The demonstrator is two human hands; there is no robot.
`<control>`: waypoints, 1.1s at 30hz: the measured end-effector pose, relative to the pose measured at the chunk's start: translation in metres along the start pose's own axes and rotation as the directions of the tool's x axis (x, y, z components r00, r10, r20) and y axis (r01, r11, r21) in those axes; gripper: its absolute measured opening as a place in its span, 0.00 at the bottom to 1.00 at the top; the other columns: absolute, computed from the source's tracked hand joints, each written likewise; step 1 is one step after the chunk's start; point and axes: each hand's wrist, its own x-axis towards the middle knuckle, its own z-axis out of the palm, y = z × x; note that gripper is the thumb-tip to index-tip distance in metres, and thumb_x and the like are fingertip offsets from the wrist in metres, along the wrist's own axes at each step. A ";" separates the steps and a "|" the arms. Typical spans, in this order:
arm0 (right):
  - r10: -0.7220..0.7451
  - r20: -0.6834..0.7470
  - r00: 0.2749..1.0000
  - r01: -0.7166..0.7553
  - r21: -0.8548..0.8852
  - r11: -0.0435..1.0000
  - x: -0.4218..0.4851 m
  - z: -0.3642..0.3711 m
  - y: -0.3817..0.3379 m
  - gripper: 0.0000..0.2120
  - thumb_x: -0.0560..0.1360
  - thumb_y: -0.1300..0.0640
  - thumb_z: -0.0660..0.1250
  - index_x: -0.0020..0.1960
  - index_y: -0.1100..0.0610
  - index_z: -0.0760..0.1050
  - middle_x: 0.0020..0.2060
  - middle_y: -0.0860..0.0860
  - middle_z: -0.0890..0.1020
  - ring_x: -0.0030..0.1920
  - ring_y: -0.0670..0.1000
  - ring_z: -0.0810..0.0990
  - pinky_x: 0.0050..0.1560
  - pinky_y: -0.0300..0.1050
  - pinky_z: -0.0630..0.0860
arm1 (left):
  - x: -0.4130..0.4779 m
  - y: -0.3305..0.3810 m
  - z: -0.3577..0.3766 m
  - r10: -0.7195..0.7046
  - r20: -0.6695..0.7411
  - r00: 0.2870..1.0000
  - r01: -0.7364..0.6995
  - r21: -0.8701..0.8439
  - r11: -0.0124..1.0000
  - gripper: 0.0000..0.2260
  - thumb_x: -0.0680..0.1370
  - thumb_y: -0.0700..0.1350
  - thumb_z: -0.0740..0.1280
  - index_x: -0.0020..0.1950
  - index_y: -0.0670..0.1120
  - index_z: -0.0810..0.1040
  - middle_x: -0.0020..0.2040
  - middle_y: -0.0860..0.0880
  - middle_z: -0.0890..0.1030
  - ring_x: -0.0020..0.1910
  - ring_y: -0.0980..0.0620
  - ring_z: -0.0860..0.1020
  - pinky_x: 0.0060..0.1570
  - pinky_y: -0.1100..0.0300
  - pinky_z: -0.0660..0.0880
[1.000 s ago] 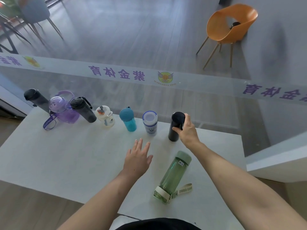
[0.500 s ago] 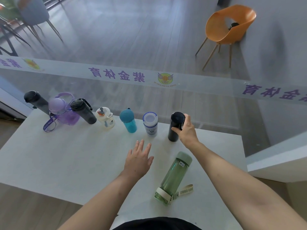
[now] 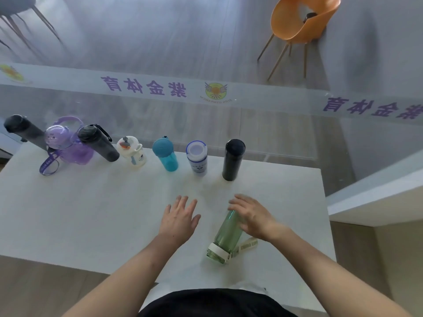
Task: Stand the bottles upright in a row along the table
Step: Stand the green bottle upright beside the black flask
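Several bottles stand upright in a row along the far edge of the white table (image 3: 91, 213): a dark grey one (image 3: 23, 130), a purple jug (image 3: 66, 145), another dark grey one (image 3: 98, 143), a small white one (image 3: 132, 152), a teal one (image 3: 166, 154), a white-and-blue one (image 3: 197, 156) and a black flask (image 3: 232, 160). A green translucent bottle (image 3: 225, 239) lies on its side near the front right. My right hand (image 3: 254, 216) rests over its cap end, fingers spread, not closed around it. My left hand (image 3: 179, 219) hovers open, flat above the table.
A glass wall with a banner of purple lettering (image 3: 144, 86) runs right behind the table's far edge. An orange chair (image 3: 302, 21) stands beyond the glass. A white ledge (image 3: 375, 197) lies to the right of the table.
My right hand has let go of the black flask, which stays upright, and has come down onto the lying green bottle. My left hand has hardly moved.
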 end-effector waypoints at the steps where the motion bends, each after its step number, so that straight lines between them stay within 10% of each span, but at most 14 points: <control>1: -0.033 0.155 0.987 0.046 -0.078 0.996 0.001 0.003 -0.001 0.29 0.73 0.58 0.73 0.73 0.54 0.71 0.77 0.53 0.68 0.80 0.57 0.59 0.80 0.57 0.56 | -0.001 0.001 0.003 0.006 0.006 1.000 -0.006 -0.001 1.000 0.24 0.85 0.60 0.52 0.80 0.53 0.59 0.81 0.47 0.60 0.82 0.45 0.52 0.76 0.46 0.59; 5: -0.028 0.476 0.879 0.188 -0.292 0.938 0.016 0.009 -0.010 0.33 0.76 0.61 0.68 0.79 0.49 0.62 0.78 0.51 0.64 0.82 0.58 0.53 0.80 0.59 0.45 | -0.007 0.004 0.012 0.030 0.019 0.999 -0.030 0.008 1.000 0.22 0.84 0.60 0.54 0.77 0.53 0.64 0.79 0.47 0.63 0.80 0.46 0.56 0.74 0.48 0.62; 14: -0.009 0.431 0.902 0.205 -0.410 0.889 0.014 0.011 -0.008 0.30 0.70 0.58 0.73 0.70 0.43 0.71 0.63 0.51 0.70 0.65 0.58 0.68 0.70 0.54 0.61 | -0.011 0.001 0.031 0.016 0.054 0.998 -0.012 -0.059 0.998 0.21 0.85 0.59 0.54 0.76 0.54 0.63 0.80 0.47 0.62 0.81 0.47 0.54 0.75 0.47 0.61; 23: 0.285 0.083 0.955 -0.277 -0.090 0.957 -0.026 -0.006 0.009 0.35 0.70 0.48 0.77 0.70 0.40 0.62 0.69 0.39 0.71 0.73 0.51 0.66 0.61 0.52 0.73 | -0.005 0.025 0.034 0.022 0.032 0.999 -0.018 -0.112 0.994 0.21 0.85 0.58 0.54 0.77 0.53 0.62 0.79 0.48 0.63 0.80 0.47 0.57 0.73 0.48 0.62; 33: 0.749 -0.209 0.628 -0.564 0.541 0.624 -0.054 -0.008 0.029 0.38 0.61 0.39 0.82 0.62 0.43 0.63 0.56 0.41 0.76 0.55 0.48 0.75 0.48 0.52 0.77 | 0.014 0.057 0.037 0.108 0.050 0.993 -0.104 -0.079 0.991 0.22 0.85 0.57 0.54 0.79 0.53 0.61 0.80 0.48 0.61 0.80 0.46 0.56 0.75 0.47 0.61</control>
